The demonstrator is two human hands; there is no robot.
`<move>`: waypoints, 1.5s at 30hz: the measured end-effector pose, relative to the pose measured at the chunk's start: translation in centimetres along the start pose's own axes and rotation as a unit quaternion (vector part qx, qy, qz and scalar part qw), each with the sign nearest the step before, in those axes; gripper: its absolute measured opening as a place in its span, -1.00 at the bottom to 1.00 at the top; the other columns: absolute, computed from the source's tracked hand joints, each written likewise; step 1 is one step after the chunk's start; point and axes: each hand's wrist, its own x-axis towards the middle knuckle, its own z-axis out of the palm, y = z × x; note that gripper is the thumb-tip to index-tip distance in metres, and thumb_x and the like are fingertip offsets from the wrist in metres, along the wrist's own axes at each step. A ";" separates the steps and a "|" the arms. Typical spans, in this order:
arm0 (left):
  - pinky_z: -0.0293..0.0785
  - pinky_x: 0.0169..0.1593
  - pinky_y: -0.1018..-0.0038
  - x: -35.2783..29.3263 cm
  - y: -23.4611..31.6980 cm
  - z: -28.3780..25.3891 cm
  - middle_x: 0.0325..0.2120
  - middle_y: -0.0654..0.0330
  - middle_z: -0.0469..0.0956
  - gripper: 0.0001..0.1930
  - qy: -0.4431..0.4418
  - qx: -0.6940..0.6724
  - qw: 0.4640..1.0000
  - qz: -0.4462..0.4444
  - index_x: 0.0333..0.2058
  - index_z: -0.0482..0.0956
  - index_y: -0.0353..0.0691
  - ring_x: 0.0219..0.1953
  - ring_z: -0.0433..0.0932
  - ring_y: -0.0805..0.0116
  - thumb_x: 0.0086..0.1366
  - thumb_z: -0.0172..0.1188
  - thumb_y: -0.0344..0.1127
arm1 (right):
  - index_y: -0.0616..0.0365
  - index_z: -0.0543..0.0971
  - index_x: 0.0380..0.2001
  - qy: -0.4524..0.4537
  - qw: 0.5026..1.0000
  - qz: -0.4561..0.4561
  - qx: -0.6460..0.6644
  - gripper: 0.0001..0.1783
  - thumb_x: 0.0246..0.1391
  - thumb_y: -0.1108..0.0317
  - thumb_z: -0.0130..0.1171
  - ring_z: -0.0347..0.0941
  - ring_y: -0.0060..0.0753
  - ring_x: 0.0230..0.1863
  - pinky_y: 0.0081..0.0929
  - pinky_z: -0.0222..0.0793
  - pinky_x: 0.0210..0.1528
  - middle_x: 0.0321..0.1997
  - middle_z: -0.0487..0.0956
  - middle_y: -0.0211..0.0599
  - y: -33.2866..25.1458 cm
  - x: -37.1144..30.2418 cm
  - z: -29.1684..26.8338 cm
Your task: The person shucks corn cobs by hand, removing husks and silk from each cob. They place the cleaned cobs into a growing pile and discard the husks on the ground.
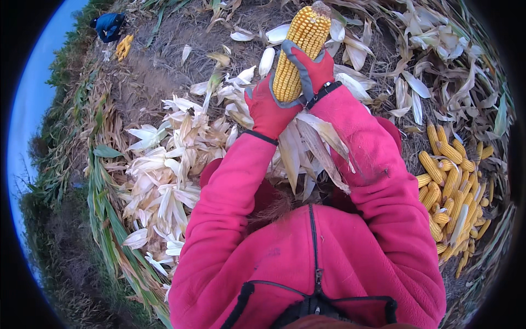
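Observation:
A thick yellow ear of corn (pixel 308 34), its kernels bare, slants up and to the right in front of me. My left hand (pixel 269 107), in a red and grey work glove, is closed round its lower end. Higher up, my right hand (pixel 315 67), gloved alike, wraps the ear's middle with the grey thumb across the kernels. Pale dry husk leaves (pixel 315 142) hang below both hands, over my lap; where they join is hidden.
Stripped husks (pixel 164 170) are heaped at my left, and more husks (pixel 438 38) lie far right. A pile of husked corn ears (pixel 452 192) sits at my right. Farther off, a person in dark blue (pixel 108 26) bends near a small corn pile (pixel 124 47). Cut stalks (pixel 104 214) line the left.

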 end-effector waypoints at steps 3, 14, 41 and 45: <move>-0.06 0.18 -0.14 0.2 -1.5 0.5 -0.04 0.15 0.41 -0.19 0.034 0.127 0.991 0.024 0.00 0.37 -0.07 0.09 0.32 0.12 -0.29 0.41 0.06 | 0.24 0.51 -0.16 0.023 0.999 -0.002 0.024 -0.58 -0.12 0.35 0.36 0.50 -0.57 -0.27 -0.57 0.39 -0.20 -0.27 0.57 -0.39 0.0 0.2 0.4; 0.51 -0.13 0.36 -1.2 -3.7 0.8 -0.28 0.03 0.59 -0.43 -0.052 -0.113 0.992 0.006 -0.14 0.47 -0.28 -0.19 0.60 0.18 -0.14 0.42 -0.14 | 0.29 0.47 -0.12 -0.116 0.991 0.049 0.052 -0.53 -0.13 0.37 0.35 0.52 -0.47 -0.23 -0.53 0.42 -0.16 -0.22 0.58 -0.28 -0.7 0.3 -0.5; 0.45 -0.23 0.51 0.8 -4.1 -1.7 -0.42 0.27 0.59 -0.74 0.023 -0.207 0.976 -0.062 -0.38 0.56 -0.22 -0.37 0.51 0.52 -0.06 0.41 -0.31 | 0.18 0.36 -0.15 0.087 0.942 0.161 0.280 -0.48 0.00 -0.01 0.16 0.49 -0.07 -0.20 -0.11 0.44 -0.08 -0.25 0.49 -0.06 -0.1 3.9 -4.8; 0.40 -0.08 0.52 1.5 -5.9 -7.4 -0.32 0.21 0.56 -0.81 0.215 -0.126 0.967 0.043 -0.37 0.56 -0.28 -0.27 0.50 0.47 0.03 0.35 -0.42 | 0.11 0.38 -0.14 0.149 0.923 0.193 0.297 -0.52 -0.03 0.03 0.17 0.45 -0.06 -0.15 -0.02 0.38 -0.04 -0.19 0.49 -0.13 -1.3 4.5 -5.4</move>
